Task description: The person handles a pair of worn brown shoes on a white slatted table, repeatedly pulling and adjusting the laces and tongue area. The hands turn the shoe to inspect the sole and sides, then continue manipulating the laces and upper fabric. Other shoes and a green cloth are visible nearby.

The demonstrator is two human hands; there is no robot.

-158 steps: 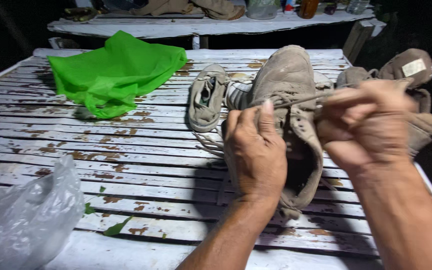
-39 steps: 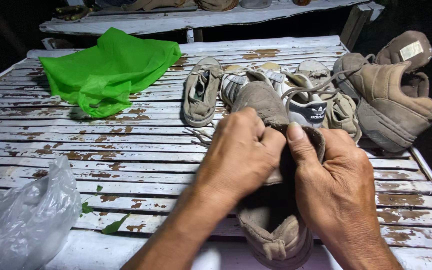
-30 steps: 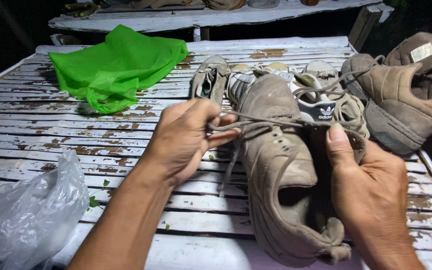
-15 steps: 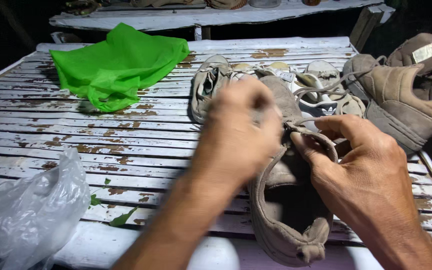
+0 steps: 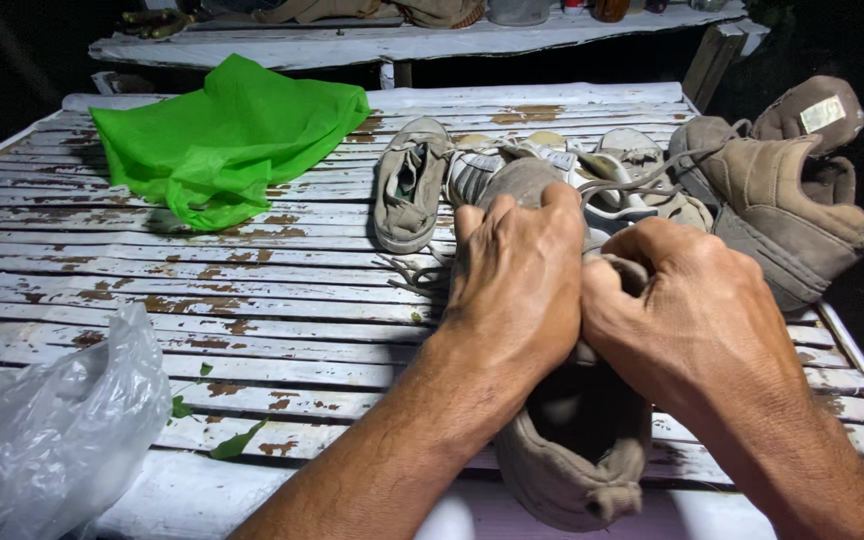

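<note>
A worn tan shoe (image 5: 562,450) lies heel toward me on the white slatted table (image 5: 252,300). Both my hands press together on top of it. My left hand (image 5: 517,275) covers the tongue and laces, fingers curled down over the toe side. My right hand (image 5: 677,300) is closed against it, pinching the shoe's upper edge or lace; the lace itself is hidden under the fingers. Loose lace ends (image 5: 407,272) trail out to the left of the shoe.
Other worn shoes lie behind: a grey one (image 5: 407,185), a white laced pair (image 5: 602,165), and a tan shoe (image 5: 782,205) at the right edge. A green bag (image 5: 222,140) sits at back left, a clear plastic bag (image 5: 47,430) at front left.
My left hand came back from pulling the lace leftward, and both hands have closed together over the shoe's lacing. The shoe stays in about the same place.
</note>
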